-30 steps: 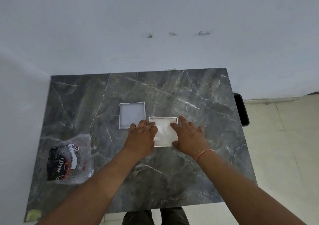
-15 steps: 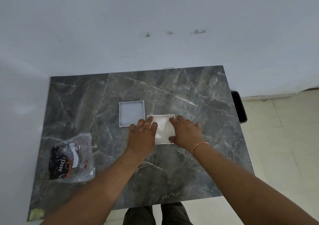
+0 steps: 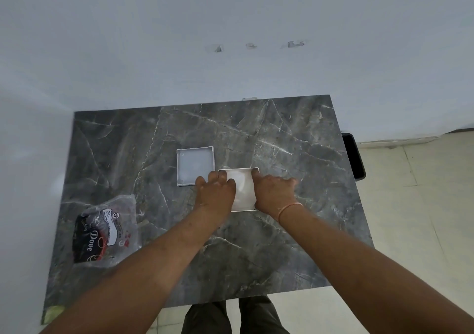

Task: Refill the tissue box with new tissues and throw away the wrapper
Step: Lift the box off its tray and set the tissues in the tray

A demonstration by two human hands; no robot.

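A white square tissue box (image 3: pixel 242 190) sits mid-table with white tissues lying flat inside it. My left hand (image 3: pixel 215 195) rests on its left side with the fingers curled over the rim onto the tissues. My right hand (image 3: pixel 272 192) clasps the right side, its fingertips at the far right corner. The box's square white lid (image 3: pixel 195 165) lies upside down just behind and to the left, touching my left fingertips. The crumpled clear-and-black wrapper (image 3: pixel 105 233) lies near the table's left edge, away from both hands.
The dark marble table (image 3: pixel 282 244) stands against a white wall. A black bin (image 3: pixel 355 156) sits on the floor by the table's right edge. My legs show below the front edge, and cream floor tiles lie to the right.
The tissues looked rumpled a second ago and now lie flat in the box. Both hands have drawn in from pressing on top to the box's sides.
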